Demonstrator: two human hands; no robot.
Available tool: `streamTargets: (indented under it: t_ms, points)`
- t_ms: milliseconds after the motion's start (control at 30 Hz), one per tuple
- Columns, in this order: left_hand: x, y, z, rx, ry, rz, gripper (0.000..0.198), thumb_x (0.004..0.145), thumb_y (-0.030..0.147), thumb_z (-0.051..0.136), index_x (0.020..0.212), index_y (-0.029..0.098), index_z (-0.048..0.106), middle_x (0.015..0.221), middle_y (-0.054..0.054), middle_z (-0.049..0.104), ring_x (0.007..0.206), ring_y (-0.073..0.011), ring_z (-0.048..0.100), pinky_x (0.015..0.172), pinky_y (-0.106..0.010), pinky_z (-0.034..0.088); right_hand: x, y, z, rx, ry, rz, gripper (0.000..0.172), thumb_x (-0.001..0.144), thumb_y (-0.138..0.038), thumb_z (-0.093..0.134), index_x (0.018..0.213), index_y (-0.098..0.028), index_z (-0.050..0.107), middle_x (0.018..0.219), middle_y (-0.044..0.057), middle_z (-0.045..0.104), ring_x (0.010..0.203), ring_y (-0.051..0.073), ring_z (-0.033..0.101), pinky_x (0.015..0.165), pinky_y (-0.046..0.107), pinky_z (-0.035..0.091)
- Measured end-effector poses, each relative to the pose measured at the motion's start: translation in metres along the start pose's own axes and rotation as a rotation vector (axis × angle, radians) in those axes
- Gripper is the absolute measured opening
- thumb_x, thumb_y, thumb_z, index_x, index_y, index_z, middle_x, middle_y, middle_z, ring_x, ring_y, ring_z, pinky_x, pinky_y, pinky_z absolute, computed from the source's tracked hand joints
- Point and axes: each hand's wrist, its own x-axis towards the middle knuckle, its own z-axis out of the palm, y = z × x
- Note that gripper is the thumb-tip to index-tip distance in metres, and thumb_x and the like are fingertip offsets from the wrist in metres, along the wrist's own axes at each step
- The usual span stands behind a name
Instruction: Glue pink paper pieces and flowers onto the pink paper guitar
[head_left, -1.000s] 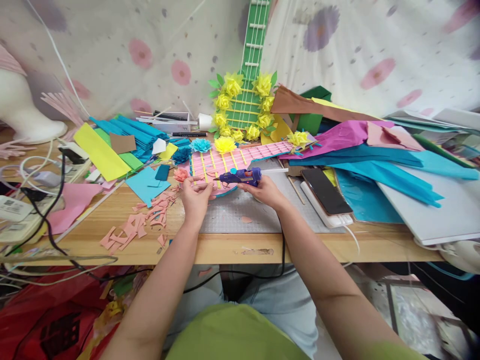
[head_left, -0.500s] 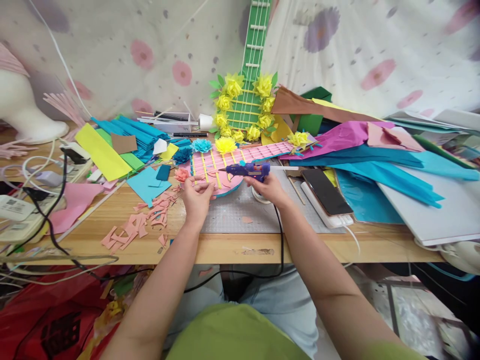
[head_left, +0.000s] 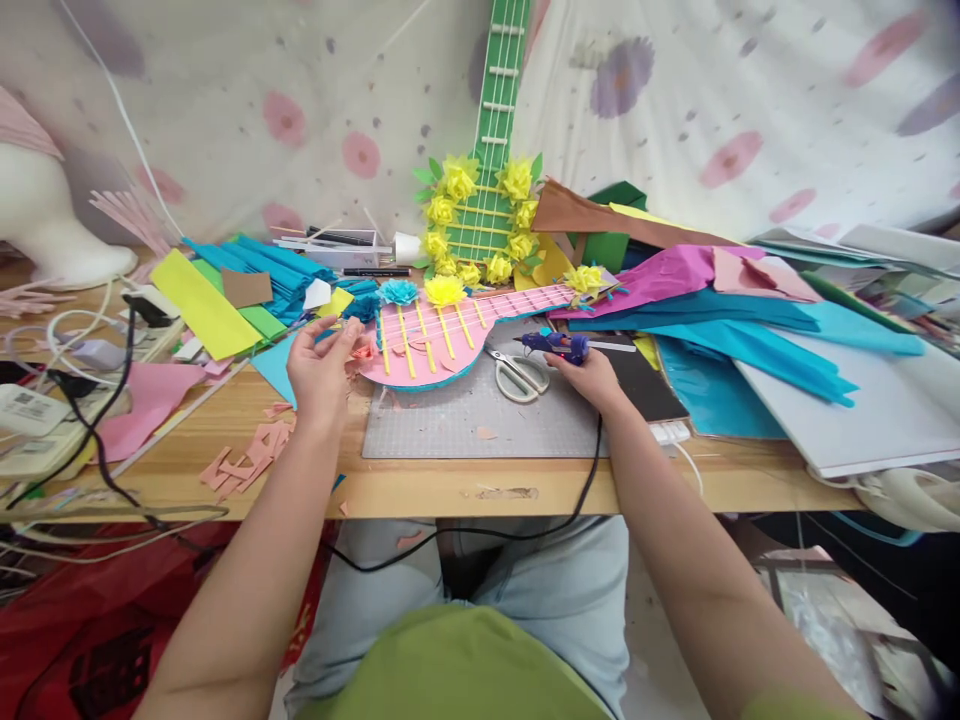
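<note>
A pink paper guitar point(head_left: 465, 345) with yellow strips, a blue flower point(head_left: 397, 291) and yellow flowers point(head_left: 445, 291) lies on the grey cutting mat point(head_left: 420, 430). My left hand point(head_left: 322, 365) is at the guitar's left end, fingers closed beside a coral flower point(head_left: 363, 352); what the fingertips hold is too small to name. Out to the right, my right hand point(head_left: 589, 372) grips a purple glue gun point(head_left: 559, 345), its nozzle pointing left. White-handled scissors point(head_left: 519, 376) lie between the guitar and my right hand.
A green paper guitar point(head_left: 487, 215) stands behind. Blue crepe paper point(head_left: 720, 310) and a white sheet point(head_left: 877, 400) lie right. Coral scraps point(head_left: 247, 462), a yellow strip point(head_left: 202, 305) and cables point(head_left: 94, 430) are left. The glue gun's black cord point(head_left: 480, 538) hangs over the table's front edge.
My left hand has moved left, toward the guitar's left end. My right hand has carried the glue gun right and slightly down, away from the guitar, uncovering the scissors.
</note>
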Motion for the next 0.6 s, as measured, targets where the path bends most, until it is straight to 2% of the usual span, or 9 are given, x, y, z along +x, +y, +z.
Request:
streamTargets:
  t_ms: [100,200,300,367,467,533,600]
  points:
    - [0.003,0.014,-0.009,0.029,-0.008,-0.054,0.036,0.058,0.023,0.078,0.088,0.017,0.058,0.079,-0.003,0.07,0.06,-0.0094,0.064,0.05,-0.016,0.047,0.002,-0.011,0.013,-0.076,0.023,0.034,0.044,0.076,-0.05,0.061,0.097,-0.013,0.07,0.096,0.014,0.072,0.097,0.029,0.066,0.082,0.035,0.047]
    - [0.004,0.017,-0.016,0.067,-0.026,-0.092,0.04,0.056,0.024,0.079,0.09,0.016,0.061,0.082,-0.003,0.07,0.055,-0.0067,0.059,0.048,-0.016,0.045,0.004,-0.02,0.017,-0.192,0.0,0.041,0.047,0.08,-0.051,0.058,0.104,-0.012,0.068,0.103,0.017,0.07,0.102,0.031,0.064,0.085,0.036,0.047]
    - [0.003,0.012,-0.019,0.073,-0.035,-0.111,0.046,0.053,0.028,0.081,0.092,0.015,0.062,0.078,-0.001,0.068,0.046,-0.003,0.05,0.045,-0.017,0.041,-0.002,-0.021,0.009,-0.273,-0.016,-0.036,0.051,0.079,-0.051,0.059,0.11,-0.011,0.063,0.109,0.019,0.068,0.105,0.03,0.062,0.087,0.036,0.046]
    - [0.001,0.008,-0.02,0.08,-0.027,-0.113,0.049,0.05,0.031,0.083,0.092,0.015,0.064,0.07,0.002,0.064,0.041,-0.0013,0.043,0.042,-0.016,0.037,-0.011,-0.021,-0.001,-0.386,0.017,-0.092,0.055,0.075,-0.049,0.065,0.113,-0.009,0.059,0.113,0.021,0.065,0.109,0.031,0.059,0.089,0.037,0.044]
    - [-0.002,0.002,-0.02,0.108,-0.029,-0.093,0.051,0.048,0.034,0.084,0.091,0.015,0.067,0.059,0.005,0.056,0.037,-0.0002,0.035,0.036,-0.016,0.026,-0.03,-0.027,-0.02,-0.607,0.049,-0.07,0.057,0.07,-0.049,0.069,0.108,-0.008,0.056,0.112,0.022,0.062,0.109,0.034,0.056,0.085,0.039,0.043]
    - [-0.001,0.0,-0.02,0.132,-0.027,-0.075,0.048,0.05,0.033,0.083,0.091,0.014,0.068,0.055,0.007,0.053,0.036,0.0005,0.029,0.034,-0.017,0.02,-0.044,-0.038,-0.029,-0.673,-0.036,-0.029,0.048,0.071,-0.054,0.065,0.097,-0.014,0.057,0.103,0.018,0.065,0.099,0.033,0.059,0.075,0.037,0.044]
    - [0.002,0.0,-0.02,0.157,-0.017,-0.052,0.044,0.053,0.031,0.081,0.091,0.014,0.068,0.053,0.007,0.051,0.036,0.0006,0.027,0.035,-0.016,0.019,-0.054,-0.054,-0.033,-0.666,-0.154,-0.03,0.039,0.073,-0.056,0.061,0.085,-0.019,0.057,0.088,0.012,0.066,0.084,0.028,0.061,0.066,0.033,0.04]
